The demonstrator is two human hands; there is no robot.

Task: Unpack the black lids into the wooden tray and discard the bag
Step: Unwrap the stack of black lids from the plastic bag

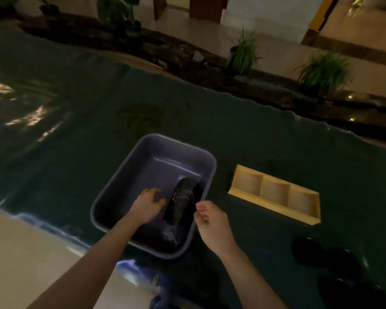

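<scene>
The left hand (pixel 148 205) reaches spread-fingered into a grey plastic tub (pixel 129 179) beside the clear bag of stacked black lids (pixel 182 202), likely to lift it; the right hand (pixel 210 219) hovers loosely curled, empty. At three o'clock on the dark worktop (pixel 243 121), the three-compartment wooden tray (pixel 274 194) waits unfilled.

Both bare forearms are extended forward. The left hand (pixel 148 206) is held palm down inside the grey tub (pixel 120 175), fingers loosely spread. The right hand (pixel 210 221) is positioned just above the tub's right rim, fingers curled, thumb and forefinger pinched together.
</scene>
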